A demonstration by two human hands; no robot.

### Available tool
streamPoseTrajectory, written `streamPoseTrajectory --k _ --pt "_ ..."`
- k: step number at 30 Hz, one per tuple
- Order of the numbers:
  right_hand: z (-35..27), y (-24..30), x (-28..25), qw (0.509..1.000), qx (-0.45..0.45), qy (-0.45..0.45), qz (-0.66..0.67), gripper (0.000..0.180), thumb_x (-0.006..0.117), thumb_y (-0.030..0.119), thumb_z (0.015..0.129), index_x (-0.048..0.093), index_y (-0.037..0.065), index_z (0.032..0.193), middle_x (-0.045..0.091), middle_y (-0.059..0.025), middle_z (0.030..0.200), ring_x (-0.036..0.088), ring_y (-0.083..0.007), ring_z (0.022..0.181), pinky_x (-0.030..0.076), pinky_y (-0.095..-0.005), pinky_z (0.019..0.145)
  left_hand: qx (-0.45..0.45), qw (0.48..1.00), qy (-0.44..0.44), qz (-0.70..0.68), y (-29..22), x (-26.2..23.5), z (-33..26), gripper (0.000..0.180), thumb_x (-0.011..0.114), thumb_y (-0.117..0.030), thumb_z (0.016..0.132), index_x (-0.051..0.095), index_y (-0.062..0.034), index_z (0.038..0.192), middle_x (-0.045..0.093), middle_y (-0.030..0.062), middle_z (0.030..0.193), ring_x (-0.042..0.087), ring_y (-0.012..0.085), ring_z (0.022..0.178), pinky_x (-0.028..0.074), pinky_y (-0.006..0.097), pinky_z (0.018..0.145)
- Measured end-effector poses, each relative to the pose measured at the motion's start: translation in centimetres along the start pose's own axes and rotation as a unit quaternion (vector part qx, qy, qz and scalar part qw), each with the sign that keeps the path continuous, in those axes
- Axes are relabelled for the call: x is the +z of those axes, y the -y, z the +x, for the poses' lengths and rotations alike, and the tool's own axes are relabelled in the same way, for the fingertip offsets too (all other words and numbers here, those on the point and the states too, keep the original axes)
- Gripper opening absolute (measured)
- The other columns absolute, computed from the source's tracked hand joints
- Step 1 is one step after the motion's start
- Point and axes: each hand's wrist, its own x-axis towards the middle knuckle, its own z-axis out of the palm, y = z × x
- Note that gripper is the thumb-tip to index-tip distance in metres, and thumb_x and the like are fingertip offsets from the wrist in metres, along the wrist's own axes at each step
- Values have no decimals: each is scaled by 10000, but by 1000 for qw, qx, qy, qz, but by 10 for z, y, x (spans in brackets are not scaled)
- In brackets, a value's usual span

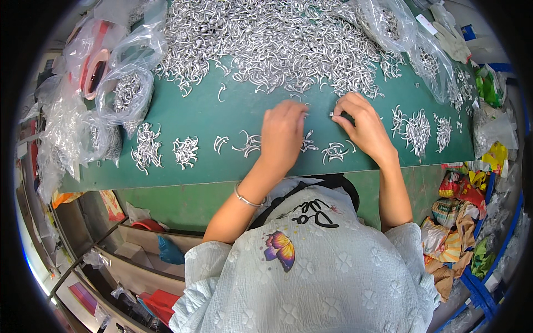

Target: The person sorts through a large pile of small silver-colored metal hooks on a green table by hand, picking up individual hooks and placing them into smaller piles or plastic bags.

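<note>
A small curved silver metal hook [335,115] is pinched in the right hand [363,125] fingers, while the left hand [283,133], its fingers curled with their hold hidden, is best kept flat on the green counter [211,111], so hooks are counted singly.

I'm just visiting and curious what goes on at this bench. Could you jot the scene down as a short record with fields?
Surface: green table
Main stock: big heap of small curved silver metal pieces along the far side
Sorted lots: small bunches in a row near the front edge, such as one at left and one at right
Left hand: palm down on the table over loose pieces
Right hand: fingertips pinching at a piece near the heap's edge
Bags: clear plastic bags of pieces at left
Wrist: silver bangle on left arm
</note>
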Motion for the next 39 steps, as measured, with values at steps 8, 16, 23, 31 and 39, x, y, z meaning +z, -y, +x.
streamPoseTrajectory --k 8,16,23,31,39 --pt "40 30 60 983 -169 -25 -67 107 689 74 762 599 32 803 545 -89 852 542 -272 880 425 -381 764 -55 997 -39 34 24 -19 -5 132 626 20 841 631 0 971 636 135 904 603 331 806 458 396 751" --pt "51 21 48 990 -88 -66 -90 127 704 96 771 617 45 847 568 -90 873 532 -289 869 412 -389 772 -40 999 12 -5 11 -23 -8 202 639 33 820 622 21 1021 600 158 989 579 352 908 475 405 798" --pt "38 29 58 995 -89 23 -34 126 712 68 772 594 49 815 562 -83 830 528 -269 844 389 -373 762 -12 999 42 18 20 -26 -10 215 646 40 797 611 0 1006 603 130 956 572 333 908 465 409 779" --pt "68 20 58 981 -89 -100 -143 138 710 64 774 647 40 894 561 -74 901 520 -268 906 396 -371 797 3 999 48 -16 22 -28 -8 230 646 12 791 583 -31 1008 598 98 926 556 285 901 413 384 773" --pt "49 4 43 990 -70 -92 -84 117 708 75 768 639 64 862 571 -57 947 522 -260 940 394 -377 799 26 996 79 26 19 -26 -10 255 699 -36 769 606 -40 1006 579 88 1019 555 286 911 418 379 780"
